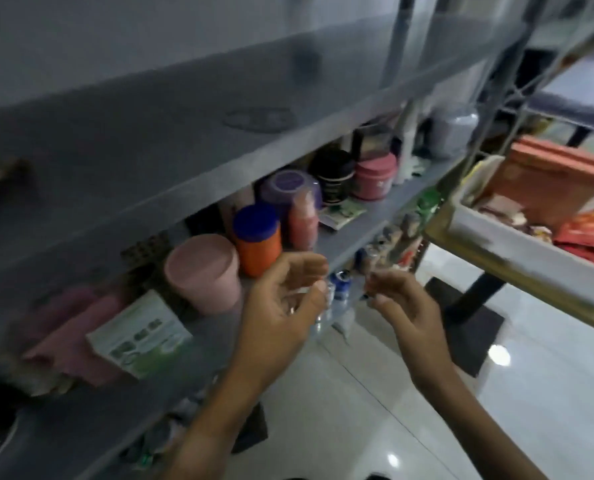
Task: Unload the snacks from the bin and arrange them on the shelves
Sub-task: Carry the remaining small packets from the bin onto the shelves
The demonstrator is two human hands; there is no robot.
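Grey shelves, front edge | step: placing snack | left hand grips clear pkt; right hand grasp unclear (blur) | next: set pkt on shelf.

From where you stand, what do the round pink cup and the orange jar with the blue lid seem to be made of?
The round pink cup looks like matte plastic: even colour, no shine. The orange jar with the blue lid also seems plastic, slightly glossy, with an opaque body and a moulded screw lid. Blur leaves both uncertain.

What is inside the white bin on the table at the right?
The white bin holds an orange-brown box and red snack packets. Whatever lies beneath them is covered.
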